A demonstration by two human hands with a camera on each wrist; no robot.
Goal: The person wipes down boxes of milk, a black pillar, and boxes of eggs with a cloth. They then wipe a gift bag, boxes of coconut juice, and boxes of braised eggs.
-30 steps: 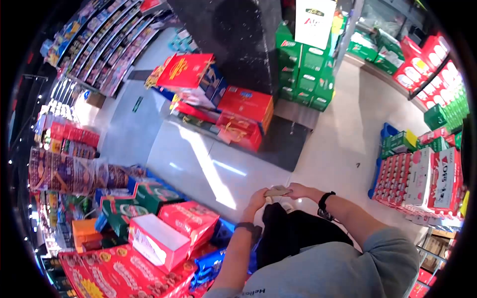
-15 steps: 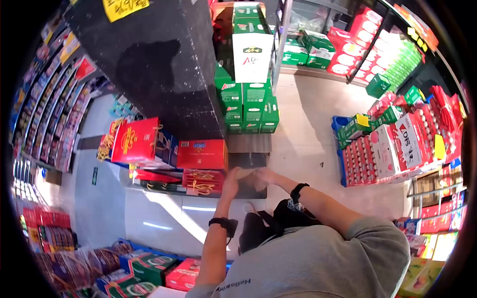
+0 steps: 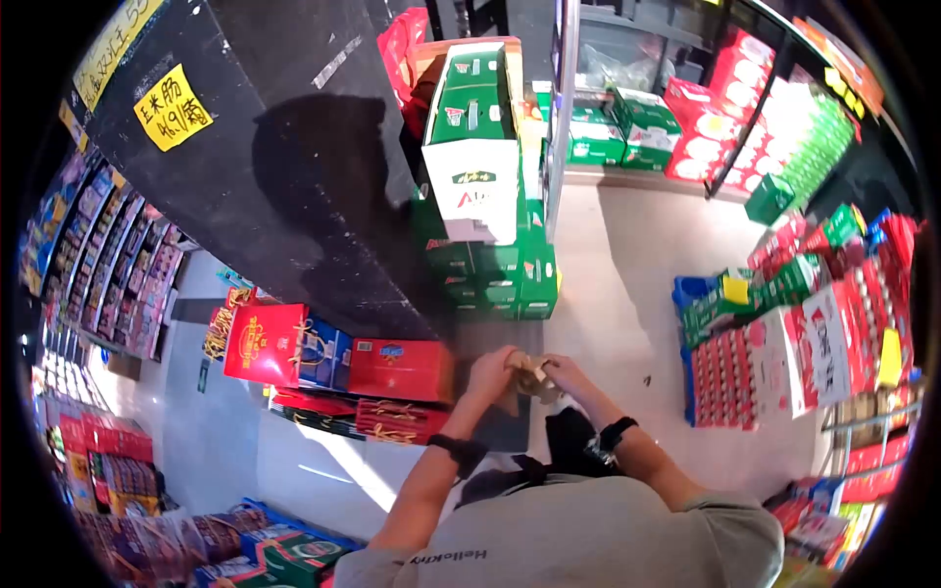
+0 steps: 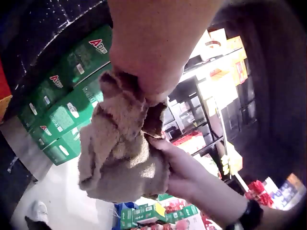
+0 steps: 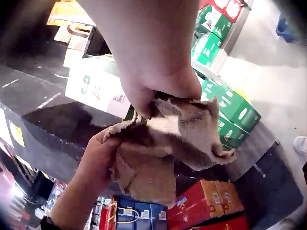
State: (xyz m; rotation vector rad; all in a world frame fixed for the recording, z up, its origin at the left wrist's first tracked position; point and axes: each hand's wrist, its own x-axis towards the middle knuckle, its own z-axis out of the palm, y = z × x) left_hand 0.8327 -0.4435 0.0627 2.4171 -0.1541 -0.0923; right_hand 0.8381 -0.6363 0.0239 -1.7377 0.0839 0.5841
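From my remote seat, the head view gives me the brown cloth (image 3: 531,376) only as a small bundle between 2 hands, out in front of the grey shirt (image 3: 598,524); the 2 wrist views bring up its fuzzy surface, deep folds and ragged edges. It hangs crumpled in the air, darker inside the creases, with bright light on parts of it. In the right wrist view I see my left hand (image 3: 488,377) pinching 1 edge, fingers closed on the fabric. My right hand (image 3: 570,379) grips the other side, though its fingertips are partly hidden by folds.
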